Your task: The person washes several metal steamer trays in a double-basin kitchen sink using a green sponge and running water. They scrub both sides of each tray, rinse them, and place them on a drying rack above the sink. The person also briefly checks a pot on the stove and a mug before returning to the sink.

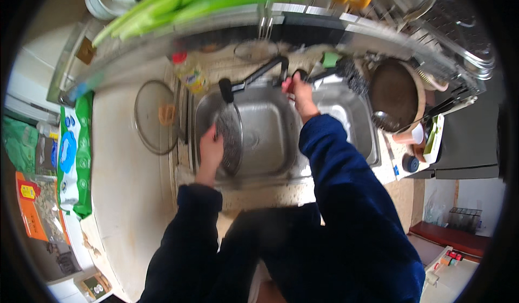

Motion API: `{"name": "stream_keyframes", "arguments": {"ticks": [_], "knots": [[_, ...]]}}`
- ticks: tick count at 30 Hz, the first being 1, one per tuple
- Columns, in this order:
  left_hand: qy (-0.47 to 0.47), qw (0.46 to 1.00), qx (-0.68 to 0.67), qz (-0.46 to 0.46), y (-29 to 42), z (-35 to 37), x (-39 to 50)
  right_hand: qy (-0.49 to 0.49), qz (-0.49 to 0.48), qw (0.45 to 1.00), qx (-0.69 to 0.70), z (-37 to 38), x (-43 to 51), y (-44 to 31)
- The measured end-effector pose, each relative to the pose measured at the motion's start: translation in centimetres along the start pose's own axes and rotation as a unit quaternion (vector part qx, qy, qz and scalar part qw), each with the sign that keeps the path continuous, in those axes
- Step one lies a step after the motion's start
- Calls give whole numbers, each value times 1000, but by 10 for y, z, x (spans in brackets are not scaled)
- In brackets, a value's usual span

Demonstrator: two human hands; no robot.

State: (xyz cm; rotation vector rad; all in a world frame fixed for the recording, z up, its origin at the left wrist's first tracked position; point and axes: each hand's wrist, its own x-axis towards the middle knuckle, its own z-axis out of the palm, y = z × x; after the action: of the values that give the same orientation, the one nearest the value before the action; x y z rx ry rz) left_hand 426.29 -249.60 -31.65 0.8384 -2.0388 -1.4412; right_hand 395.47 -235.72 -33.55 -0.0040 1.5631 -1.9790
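My left hand (211, 146) grips a round glass pot lid (230, 140) by its middle, holding it tilted on edge inside the left basin (267, 140) of a steel double sink. The head of a black faucet (259, 73) hangs just above the lid's upper edge; whether water runs cannot be told. My right hand (301, 94) is up at the faucet's base, between the two basins, with its fingers at the black handle. Blur hides how firmly those fingers close on it.
Another glass lid (156, 117) lies on the left counter. A dish soap bottle (190, 73) stands behind the sink's left corner. Right of the sink are a large brown pan (395, 96), a cup (409, 136) and a steel scourer (357, 80). Green onions (211, 2) lie on the rack above.
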Motion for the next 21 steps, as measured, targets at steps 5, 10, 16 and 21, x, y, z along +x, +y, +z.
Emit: {"name": "stream_keyframes", "arguments": {"ticks": [5,10,16,21], "knots": [[-72,956,283,35,22,13,-11,87,103,987,-88,12,0,5],[-221,903,351,111,83,-4,-13,-48,20,994,-94,-12,-30,24],[-250,939,169,168,127,-25,-12,-344,-166,824,-419,-92,-138,-7],[-233,968,7,91,137,3,-2,-186,-345,755,-525,-113,-224,-99]]}}
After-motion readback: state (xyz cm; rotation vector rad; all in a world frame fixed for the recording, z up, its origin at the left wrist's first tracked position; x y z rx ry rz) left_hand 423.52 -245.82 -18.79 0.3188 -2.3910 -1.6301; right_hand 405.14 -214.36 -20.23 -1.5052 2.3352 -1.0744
